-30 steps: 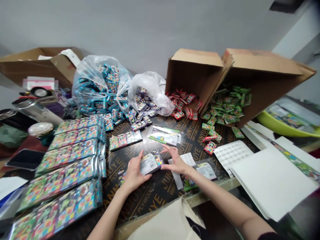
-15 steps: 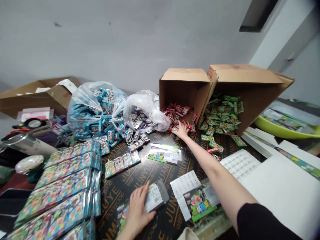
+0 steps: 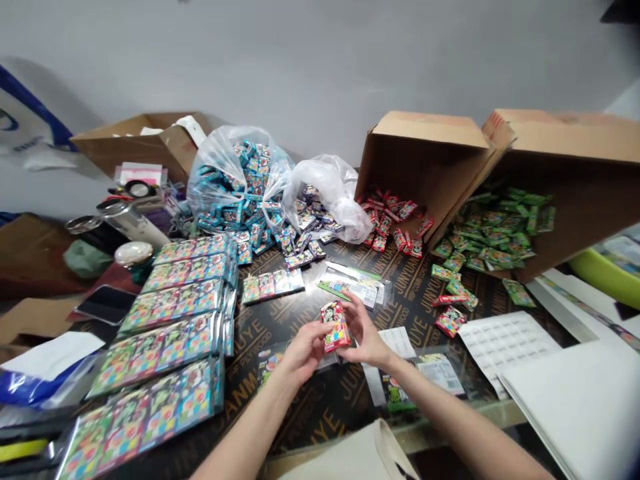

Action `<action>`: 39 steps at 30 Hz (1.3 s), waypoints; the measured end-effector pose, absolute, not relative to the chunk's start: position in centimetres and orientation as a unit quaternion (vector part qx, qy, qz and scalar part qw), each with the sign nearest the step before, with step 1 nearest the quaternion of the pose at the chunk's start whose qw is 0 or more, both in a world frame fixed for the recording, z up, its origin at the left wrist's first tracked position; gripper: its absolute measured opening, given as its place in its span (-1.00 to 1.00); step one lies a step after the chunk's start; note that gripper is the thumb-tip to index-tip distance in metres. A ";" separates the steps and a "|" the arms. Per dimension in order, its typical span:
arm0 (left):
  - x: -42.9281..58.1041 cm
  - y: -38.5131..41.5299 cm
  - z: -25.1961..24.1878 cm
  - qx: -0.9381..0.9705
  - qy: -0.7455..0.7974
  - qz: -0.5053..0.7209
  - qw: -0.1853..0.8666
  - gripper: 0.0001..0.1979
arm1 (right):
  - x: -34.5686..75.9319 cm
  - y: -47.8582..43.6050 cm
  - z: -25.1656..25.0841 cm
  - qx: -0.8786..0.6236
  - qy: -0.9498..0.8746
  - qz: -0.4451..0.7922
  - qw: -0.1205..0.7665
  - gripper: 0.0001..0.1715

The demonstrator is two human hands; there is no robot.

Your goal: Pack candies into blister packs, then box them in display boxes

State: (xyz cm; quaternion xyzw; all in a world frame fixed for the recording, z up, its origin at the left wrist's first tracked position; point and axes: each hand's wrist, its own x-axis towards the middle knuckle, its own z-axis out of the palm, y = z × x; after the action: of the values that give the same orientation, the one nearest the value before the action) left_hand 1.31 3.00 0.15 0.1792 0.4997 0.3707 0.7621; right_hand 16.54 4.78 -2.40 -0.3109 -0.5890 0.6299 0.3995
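Note:
Both my hands meet above the dark printed plywood table (image 3: 240, 373). A small red candy packet (image 3: 334, 325) is between them, its colourful printed face up. My left hand (image 3: 306, 348) pinches its left side with the thumb on top. My right hand (image 3: 369, 339) curls round its right edge, thumb low and fingers at the top. Beneath the hands lies a clear printed bag (image 3: 270, 360), partly covered by them. Just beyond is a stack of clear bags with green-edged cards (image 3: 350, 283). A filled pack (image 3: 273, 285) with a row of packets lies to the left.
Rows of filled packs (image 3: 175, 340) cover the left. Plastic bags hold blue packets (image 3: 235, 213) and purple packets (image 3: 310, 213). Tipped cartons hold red packets (image 3: 395, 217) and green packets (image 3: 500, 230). Label sheets (image 3: 510, 343) and white card (image 3: 575, 400) lie at right.
My right hand has come back from the red packets by the carton to the middle. My left hand has lifted off the clear bag, and both now hold a red candy packet. The view has shifted left.

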 end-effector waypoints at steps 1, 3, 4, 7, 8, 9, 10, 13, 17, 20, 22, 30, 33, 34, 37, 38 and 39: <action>1.4 2.8 0.0 0.189 0.517 0.378 0.745 -0.71 | 16.9 4.2 -2.2 -0.329 -0.617 0.599 0.390 0.14; 1.4 2.4 -0.5 0.226 0.554 0.380 0.705 -0.73 | 17.7 4.0 -1.8 -0.356 -0.681 0.528 0.361 0.19; 1.4 2.2 -0.8 0.250 0.569 0.375 0.688 -0.71 | 18.1 4.1 -1.6 -0.360 -0.713 0.494 0.345 0.20; 0.7 1.5 -1.3 0.361 0.592 0.331 0.641 -0.68 | 19.0 4.6 -1.3 -0.353 -0.787 0.402 0.307 0.08; 0.3 1.3 -1.4 0.420 0.600 0.311 0.606 -0.65 | 19.2 4.7 -1.5 -0.357 -0.802 0.373 0.301 0.02; -0.2 1.0 -1.6 0.487 0.609 0.290 0.554 -0.58 | 19.5 4.7 -1.8 -0.366 -0.812 0.346 0.294 -0.04; -0.8 0.7 -1.8 0.558 0.614 0.266 0.491 -0.48 | 19.7 4.7 -2.2 -0.379 -0.819 0.324 0.285 -0.08; -2.7 -0.5 -2.9 0.718 0.595 0.168 0.320 -0.10 | 20.5 4.5 -4.0 -0.413 -0.828 0.292 0.243 -0.11; -3.9 -1.7 -4.3 0.765 0.579 0.094 0.267 0.03 | 21.0 3.8 -5.5 -0.404 -0.838 0.306 0.201 -0.07; -4.0 -1.9 -4.4 0.762 0.579 0.117 0.265 0.03 | 21.0 3.6 -5.5 -0.393 -0.819 0.365 0.204 0.06; -4.0 -1.8 -4.1 0.767 0.564 0.131 0.277 0.03 | 21.0 3.7 -5.3 -0.379 -0.799 0.420 0.202 0.15; -3.8 -0.9 -4.8 0.754 0.589 0.164 0.240 -0.05 | 20.1 2.8 -4.8 -0.439 -0.748 0.428 0.254 0.12; -3.5 -0.5 -5.6 0.766 0.579 0.156 0.232 -0.06 | 20.6 3.5 -4.6 -0.403 -0.783 0.416 0.225 -0.21; -3.4 -0.4 -5.8 0.770 0.577 0.147 0.229 -0.06 | 21.4 4.3 -4.5 -0.424 -0.790 0.382 0.225 -0.26; -3.6 -0.5 -6.6 0.778 0.579 0.116 0.214 -0.09 | 26.4 8.3 -4.4 -0.615 -0.724 0.196 0.244 -0.30; -3.7 -0.6 -6.8 0.781 0.580 0.107 0.208 -0.10 | 28.8 9.9 -4.4 -0.690 -0.672 0.131 0.233 -0.31; -3.9 -0.7 -7.1 0.784 0.579 0.100 0.203 -0.11 | 31.2 11.3 -4.4 -0.753 -0.620 0.082 0.205 -0.30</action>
State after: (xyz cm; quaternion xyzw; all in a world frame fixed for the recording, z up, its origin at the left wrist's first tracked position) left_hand -3.90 -0.67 -7.09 0.7835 0.5787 0.0996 0.2033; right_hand 31.23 11.34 -4.42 -0.7525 -0.6204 0.0824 0.2050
